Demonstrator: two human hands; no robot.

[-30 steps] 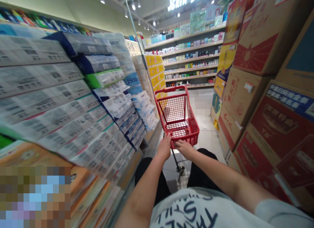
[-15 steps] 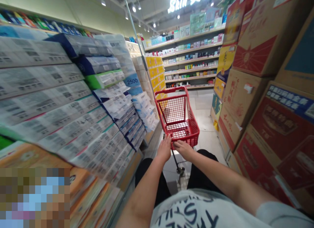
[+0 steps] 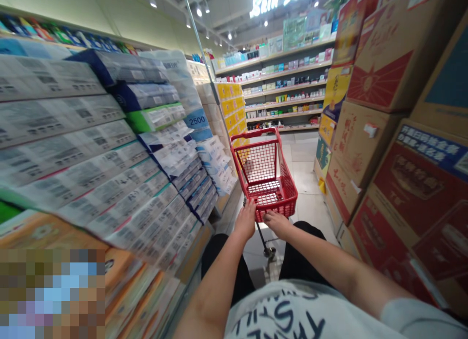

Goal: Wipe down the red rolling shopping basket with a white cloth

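Note:
A small red shopping cart [image 3: 276,185] with a mesh basket stands in the aisle in front of me, its inside bare. At the basket's near left corner, my left hand [image 3: 246,219] is closed with its fingers along the rim. My right hand [image 3: 278,225] is beside it, its fingers curled against the basket's near wall. The undersides of both hands are hidden. Below the basket, a dark leg and wheel of the cart show between my knees.
Stacked tissue packs [image 3: 120,154] line the left side, with yellow cartons [image 3: 231,105] beyond. Large cardboard boxes [image 3: 369,149] rise close on the right. Shelves of small goods [image 3: 285,90] cross the back. A thin pole [image 3: 199,37] stands at left. Pale floor tiles [image 3: 307,154] run between.
My right hand has slid slightly right along the basket's near wall, widening the gap between my hands. My left hand and the cart have stayed almost still.

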